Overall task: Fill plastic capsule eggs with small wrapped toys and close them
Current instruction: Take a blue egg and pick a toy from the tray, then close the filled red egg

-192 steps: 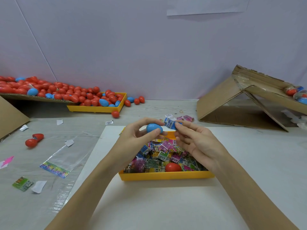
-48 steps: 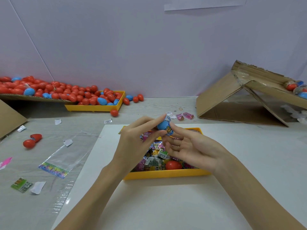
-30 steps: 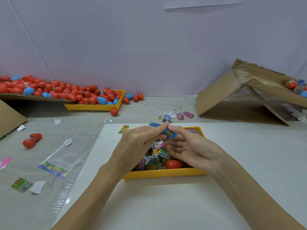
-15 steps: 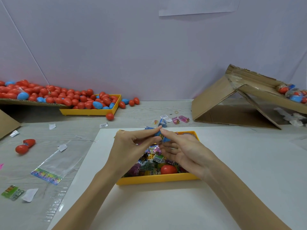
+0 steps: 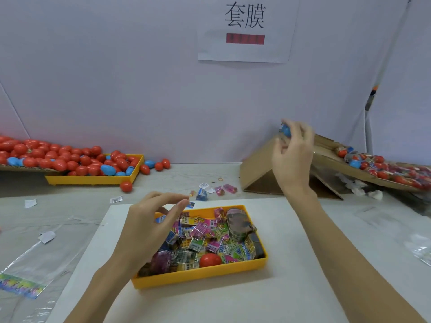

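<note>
right hand (image 5: 294, 157) raised over the cardboard ramp (image 5: 258, 169), fingertips gripping a blue egg (image 5: 286, 129), while left hand (image 5: 149, 227) hovers relaxed and empty above the yellow tray (image 5: 200, 275) of wrapped toys (image 5: 210, 234).

Closed blue egg (image 5: 286, 130) aloft; wrapped toys (image 5: 205, 238) fill yellow tray (image 5: 200, 275).

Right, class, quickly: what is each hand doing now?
Left hand: open, holding nothing, above the yellow tray.
Right hand: raised, fingertips holding a blue egg.

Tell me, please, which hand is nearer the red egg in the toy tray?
Left. The left hand hovers over the tray's left side near the red egg; the right hand is raised by the cardboard ramp.
</note>
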A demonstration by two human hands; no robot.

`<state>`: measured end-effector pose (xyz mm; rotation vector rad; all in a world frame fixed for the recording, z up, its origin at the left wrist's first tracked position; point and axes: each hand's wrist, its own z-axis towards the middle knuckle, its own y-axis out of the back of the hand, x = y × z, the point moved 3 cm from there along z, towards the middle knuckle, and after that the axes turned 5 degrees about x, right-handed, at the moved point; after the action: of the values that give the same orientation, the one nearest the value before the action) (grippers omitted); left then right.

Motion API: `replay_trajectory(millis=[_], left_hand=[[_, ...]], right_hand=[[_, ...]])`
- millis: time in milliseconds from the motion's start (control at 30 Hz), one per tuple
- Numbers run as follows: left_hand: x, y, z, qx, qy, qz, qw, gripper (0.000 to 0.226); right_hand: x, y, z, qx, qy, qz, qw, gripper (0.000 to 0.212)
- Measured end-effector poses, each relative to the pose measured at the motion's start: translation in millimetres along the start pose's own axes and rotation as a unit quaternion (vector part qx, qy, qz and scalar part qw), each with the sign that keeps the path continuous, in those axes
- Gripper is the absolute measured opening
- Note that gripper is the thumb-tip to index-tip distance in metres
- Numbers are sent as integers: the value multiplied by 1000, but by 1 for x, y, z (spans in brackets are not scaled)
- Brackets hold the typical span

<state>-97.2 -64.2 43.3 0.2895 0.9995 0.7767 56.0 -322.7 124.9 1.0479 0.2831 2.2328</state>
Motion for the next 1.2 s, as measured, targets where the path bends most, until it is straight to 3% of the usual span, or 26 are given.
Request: replay_trajectory(millis=[67, 167, 300, 467, 600, 667, 767, 867, 967, 1067, 1200], left_hand=[[0, 0, 0, 8, -1, 5, 1000, 29], [1, 0, 1, 26, 11, 16, 999, 24], [12, -2, 0, 54, 39, 59, 996, 27], [27, -7, 1, 89, 52, 163, 981, 26], [45, -6, 15, 55, 171, 48, 983, 22], [60, -6, 36, 62, 217, 57, 973, 28], [90, -3, 75, 123, 250, 251, 927, 38], [119, 4, 96, 167, 256, 469, 829, 38], [138, 4, 96, 142, 233, 537, 798, 33], [142, 5, 90, 83, 207, 507, 833, 27], [128, 10, 81, -16, 187, 303, 934, 19]], right_hand=[[-4, -1, 15, 74, -38, -79, 993, 59], [0, -13, -7, 111, -7, -122, 986, 52], [1, -39, -63, 163, 2, -30, 986, 28], [7, -57, -102, 201, 49, 28, 978, 22], [13, -66, -116, 273, 94, 36, 957, 22], [16, -70, -121, 296, 107, 36, 949, 22], [19, -73, -125, 317, 121, 44, 939, 22], [20, -74, -128, 329, 130, 47, 934, 22], [18, -76, -131, 349, 132, 43, 927, 22], [18, -78, -132, 362, 132, 42, 922, 23], [19, -78, -131, 364, 128, 51, 921, 22]])
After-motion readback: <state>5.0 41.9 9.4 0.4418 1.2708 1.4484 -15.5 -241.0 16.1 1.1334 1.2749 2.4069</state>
